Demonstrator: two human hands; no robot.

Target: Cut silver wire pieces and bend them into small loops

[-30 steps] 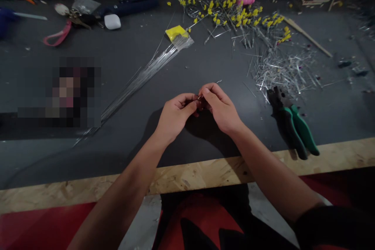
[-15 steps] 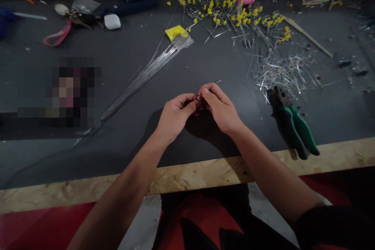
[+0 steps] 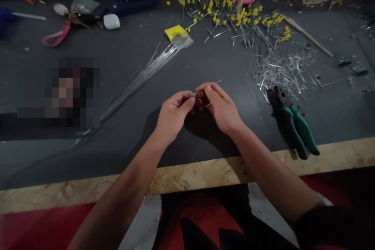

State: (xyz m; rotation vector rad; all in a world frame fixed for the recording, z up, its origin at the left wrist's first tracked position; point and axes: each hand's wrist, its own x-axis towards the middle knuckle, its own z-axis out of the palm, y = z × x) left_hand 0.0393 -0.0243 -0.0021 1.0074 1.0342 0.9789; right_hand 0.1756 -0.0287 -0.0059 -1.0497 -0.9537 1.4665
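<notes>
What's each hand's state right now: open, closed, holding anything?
Left hand: closed, fingertips pinching a short piece of wire.
Right hand: closed, fingertips pinching the same wire from the other side.

Short wire silver; pliers green, black; beads yellow; mat dark grey; lanyard pink.

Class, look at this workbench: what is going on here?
A person's left hand and right hand meet over a dark grey mat, pinching a short thin silver wire between them. Green-handled pliers lie untouched to the right, near a pile of cut wire pieces; a bundle of long silver wires lies to the left.
</notes>
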